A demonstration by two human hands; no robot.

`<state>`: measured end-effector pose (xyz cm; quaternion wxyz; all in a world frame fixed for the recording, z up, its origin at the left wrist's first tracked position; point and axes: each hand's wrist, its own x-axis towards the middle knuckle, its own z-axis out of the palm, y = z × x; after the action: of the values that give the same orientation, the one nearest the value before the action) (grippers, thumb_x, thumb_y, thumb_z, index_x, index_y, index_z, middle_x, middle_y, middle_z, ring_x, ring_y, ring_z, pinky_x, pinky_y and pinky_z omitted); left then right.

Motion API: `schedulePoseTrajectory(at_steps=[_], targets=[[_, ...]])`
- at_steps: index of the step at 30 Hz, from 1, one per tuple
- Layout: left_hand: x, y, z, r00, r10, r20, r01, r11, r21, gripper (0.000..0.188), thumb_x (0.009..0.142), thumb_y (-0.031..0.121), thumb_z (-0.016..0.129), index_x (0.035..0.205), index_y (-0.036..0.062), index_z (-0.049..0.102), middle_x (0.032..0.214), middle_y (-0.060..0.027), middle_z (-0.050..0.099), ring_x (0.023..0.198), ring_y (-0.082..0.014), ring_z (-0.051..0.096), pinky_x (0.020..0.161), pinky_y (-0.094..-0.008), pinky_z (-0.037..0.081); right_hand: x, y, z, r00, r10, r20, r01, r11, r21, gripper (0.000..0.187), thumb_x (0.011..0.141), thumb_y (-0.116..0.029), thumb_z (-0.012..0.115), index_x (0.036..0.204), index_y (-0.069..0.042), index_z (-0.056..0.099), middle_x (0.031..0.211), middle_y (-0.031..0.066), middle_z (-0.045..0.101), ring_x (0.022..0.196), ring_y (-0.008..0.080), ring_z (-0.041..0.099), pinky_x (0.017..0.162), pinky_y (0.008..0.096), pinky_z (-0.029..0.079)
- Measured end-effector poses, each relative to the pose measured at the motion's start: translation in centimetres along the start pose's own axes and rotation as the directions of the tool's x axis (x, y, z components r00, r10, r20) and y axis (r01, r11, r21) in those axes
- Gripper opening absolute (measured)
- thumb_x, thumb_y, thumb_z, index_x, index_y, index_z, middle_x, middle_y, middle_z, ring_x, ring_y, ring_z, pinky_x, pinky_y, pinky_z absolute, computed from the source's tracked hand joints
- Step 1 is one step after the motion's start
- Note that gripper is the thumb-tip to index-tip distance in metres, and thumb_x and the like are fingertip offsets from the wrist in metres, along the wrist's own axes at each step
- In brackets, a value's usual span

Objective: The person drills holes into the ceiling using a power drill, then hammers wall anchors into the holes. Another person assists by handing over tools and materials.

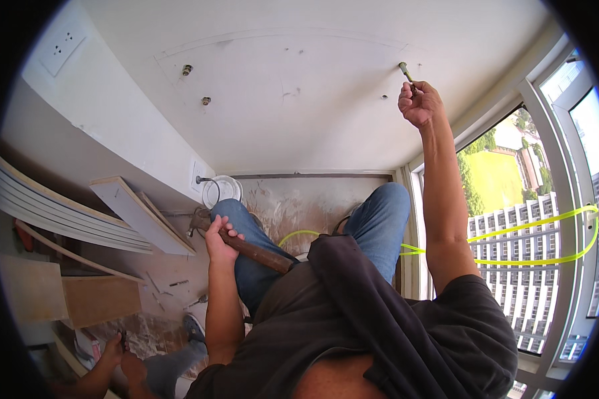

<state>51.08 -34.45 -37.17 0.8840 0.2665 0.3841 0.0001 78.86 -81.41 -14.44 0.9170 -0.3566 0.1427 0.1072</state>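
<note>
My right hand (421, 106) is raised to the white wall (333, 120), fingers closed round the near end of an expansion bolt (406, 71). The bolt's far end meets the wall; how deep it sits I cannot tell. Just below it, a small drilled hole (384, 97) shows in the wall. Over my left thigh, my left hand (222, 239) grips a hammer (263, 255) near its head, and the brown handle slants down toward my lap. Two other bolts, an upper one (187, 70) and a lower one (206, 101), stick out of the wall at the left.
At right, a window (512, 219) has a looped yellow-green strap (532, 223) across it. A white bucket (227, 191) stands by my left knee. White panels (140, 213), boards (103, 299) and loose tools (156, 289) lie at left. Another person's hands (123, 352) are at lower left.
</note>
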Motion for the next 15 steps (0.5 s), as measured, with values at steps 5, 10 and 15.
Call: schedulePoseTrajectory(at_steps=[5,10,15], targets=[[0.0,0.2,-0.7,1.0,-0.02,-0.014,0.02,1.0,-0.01,0.023,0.094,0.035,0.065,0.098,0.0127,0.06,0.071,0.0023,0.053,0.057,-0.0138,0.051,0.059,-0.0385,0.043,-1.5,7.3,-1.5,0.986,0.016,-0.164,-0.06,0.962,-0.268,0.012,0.09,-0.011,0.05,0.089,0.001,0.055,0.072,0.0087,0.059,0.059,0.0169,0.053,0.049,0.0274,0.043],[-2.3,2.7,2.2,0.972,0.071,0.224,-0.075,0.997,0.008,0.016,0.094,0.026,0.064,0.098,0.011,0.062,0.064,0.0025,0.049,0.054,-0.0147,0.051,0.058,-0.0409,0.046,-3.1,15.8,-0.6,0.977,0.17,-0.13,-0.21,0.88,-0.426,0.011,0.09,-0.008,0.048,0.092,0.0,0.055,0.086,0.0136,0.062,0.069,0.0196,0.058,0.056,0.0309,0.048],[-6.2,8.3,4.9,0.922,0.27,0.276,-0.368,0.83,0.419,0.022,0.091,0.018,0.069,0.105,0.0011,0.065,0.065,-0.0015,0.056,0.046,-0.0112,0.051,0.044,-0.0308,0.045,-5.3,28.1,5.7,0.891,0.449,0.063,-0.293,0.677,-0.675,0.022,0.087,-0.001,0.045,0.102,0.006,0.059,0.096,0.0161,0.063,0.083,0.0232,0.064,0.065,0.0341,0.053]])
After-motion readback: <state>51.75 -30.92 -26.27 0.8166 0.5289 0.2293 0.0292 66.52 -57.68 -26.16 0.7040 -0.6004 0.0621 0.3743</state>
